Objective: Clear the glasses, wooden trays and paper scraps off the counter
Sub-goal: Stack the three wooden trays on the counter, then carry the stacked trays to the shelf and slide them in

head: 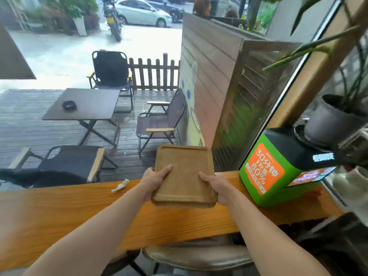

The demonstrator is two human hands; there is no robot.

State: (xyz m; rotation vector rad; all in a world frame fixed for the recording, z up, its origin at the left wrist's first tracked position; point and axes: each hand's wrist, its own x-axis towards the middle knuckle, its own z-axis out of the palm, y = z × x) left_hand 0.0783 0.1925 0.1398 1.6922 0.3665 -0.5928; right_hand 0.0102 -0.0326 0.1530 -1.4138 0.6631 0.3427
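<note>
A rectangular wooden tray (pixel 184 172) with a raised rim is held above the wooden counter (pixel 59 212), tilted up at its far end. My left hand (pixel 153 182) grips its left edge with the thumb on top. My right hand (pixel 218 188) grips its right edge the same way. The tray looks thick at its near edge; whether it is one tray or a stack I cannot tell. A crumpled white paper scrap (pixel 120 185) lies on the counter near its far edge, left of my left hand. No glasses are in view.
A green box with an orange label (pixel 266 170) stands on the counter just right of the tray. A dark potted plant (pixel 334 120) sits behind it. A brown stool seat (pixel 197 255) is under the counter. Beyond the window are folding chairs and a table.
</note>
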